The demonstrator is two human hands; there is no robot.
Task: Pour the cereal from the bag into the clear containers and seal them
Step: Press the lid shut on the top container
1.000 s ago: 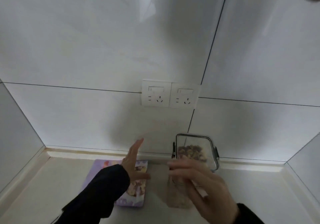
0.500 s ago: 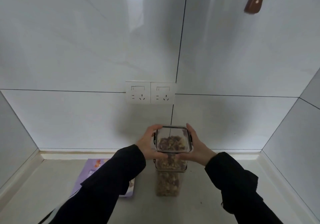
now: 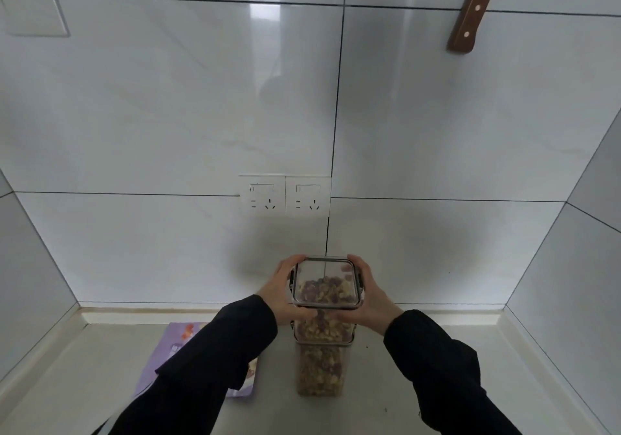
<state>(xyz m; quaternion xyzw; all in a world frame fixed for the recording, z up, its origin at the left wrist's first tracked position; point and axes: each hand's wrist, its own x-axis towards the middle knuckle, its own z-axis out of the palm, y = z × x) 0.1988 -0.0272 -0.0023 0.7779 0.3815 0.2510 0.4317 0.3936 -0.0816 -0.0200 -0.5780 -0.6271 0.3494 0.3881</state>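
White tiled wall (image 3: 168, 115) fills most of what I see, with a pale counter (image 3: 403, 401) running along its foot. Two dark sleeves (image 3: 215, 360) reach in from below. A double socket (image 3: 285, 196) sits on the wall above the hands, and a brown knife handle (image 3: 470, 11) hangs high on the right.

A purple cereal bag (image 3: 174, 347) lies flat on the counter, partly under the left sleeve. Just right of it stands a tall clear container (image 3: 321, 367), upright and full of cereal. A second container (image 3: 324, 286) with a clear lid sits on top of it, also holding cereal, though I cannot tell whether it rests there or hangs just above.

The left hand (image 3: 280, 291) and right hand (image 3: 371, 295) grip the upper container from either side, fingers curled round its rim.
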